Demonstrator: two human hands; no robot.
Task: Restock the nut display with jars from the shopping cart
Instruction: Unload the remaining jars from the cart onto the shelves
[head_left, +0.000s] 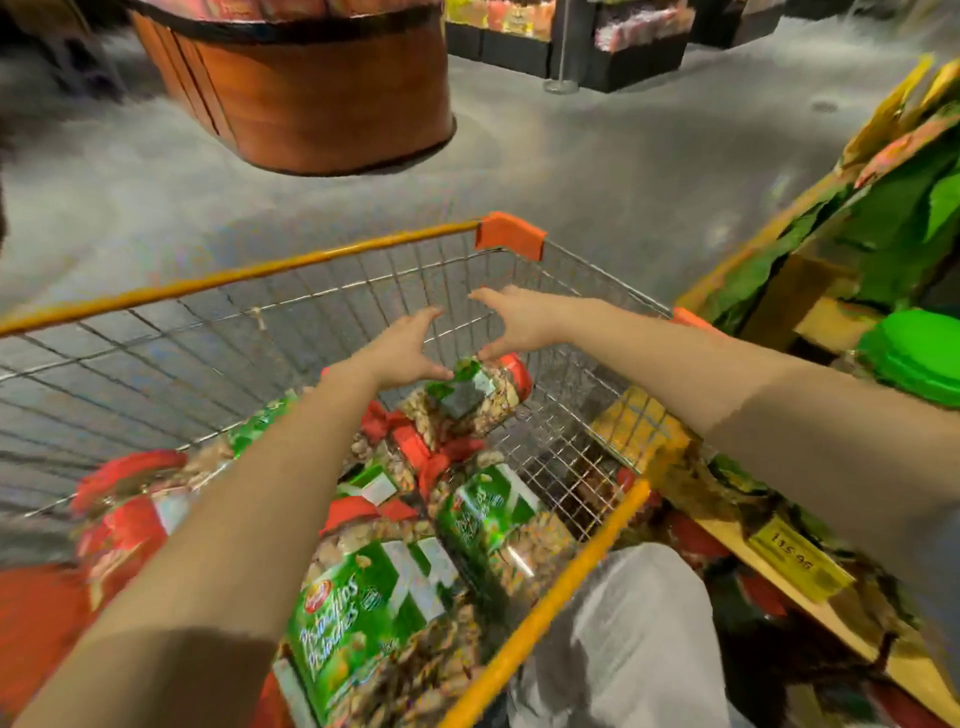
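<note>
A wire shopping cart (244, 275) with an orange rim holds several clear pistachio jars with red lids and green labels. One jar (475, 397) lies on its side at the far end of the cart. Just above that jar my left hand (402, 348) and my right hand (511, 322) hover with fingers spread, one on each side, thumbs near its top. Neither hand holds anything. A large jar (374, 618) lies nearest me in the cart. The nut display (779, 540) is a wooden shelf to the right of the cart.
A round wooden barrel stand (322, 98) rises beyond the cart on the grey floor. Green lids (914, 353) and green-leaf cardboard (883, 218) sit on the display at right. A yellow price tag (797, 558) hangs on the shelf edge. My grey trouser leg (623, 639) presses against the cart.
</note>
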